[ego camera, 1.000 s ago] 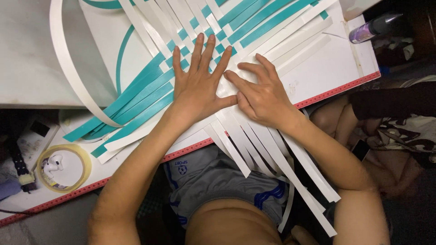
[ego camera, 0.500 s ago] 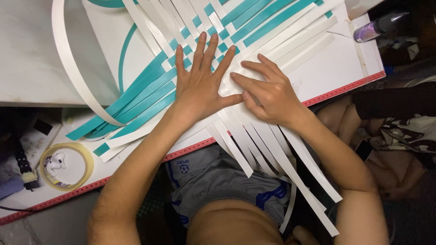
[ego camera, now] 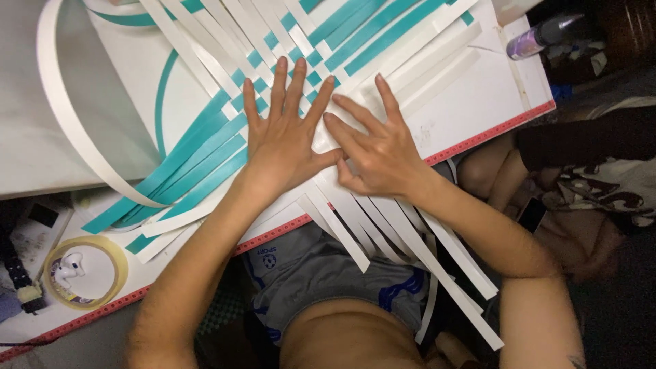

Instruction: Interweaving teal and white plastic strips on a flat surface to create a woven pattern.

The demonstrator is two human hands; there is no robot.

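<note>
Surface: a white board (ego camera: 478, 102) with a red ruled edge is laid over a grey table; both hands are pressed on its middle, and a darker, cluttered floor area is seen beyond the right hand.
Woven strips: white strips (ego camera: 383, 225) and teal strips (ego camera: 198, 164) are interlaced in a flat diagonal mat; it lies directly under both hands and spreads away past the fingertips.
Left hand: the left hand (ego camera: 283, 140) is laid flat, palm down, fingers spread wide on the weave; nothing is gripped.
Right hand: the right hand (ego camera: 379, 150) is set just beside the left, thumb near thumb, fingers splayed and pressed on the white strips; nothing is gripped.
Loose ends: the white strip ends are seen running from under the wrists over the board's edge, above the person's lap.
Curved strip: a long white strip (ego camera: 68, 123) is bent in an arc well out to the left of the left hand.
Tape roll: a roll of clear tape (ego camera: 85, 272) is lying on the board near the left elbow, with small white earbuds (ego camera: 68, 266) inside its ring.
Bottle: a purple bottle with a dark cap (ego camera: 536, 37) is placed beyond the right hand, off the board's far corner; its label cannot be made out.
</note>
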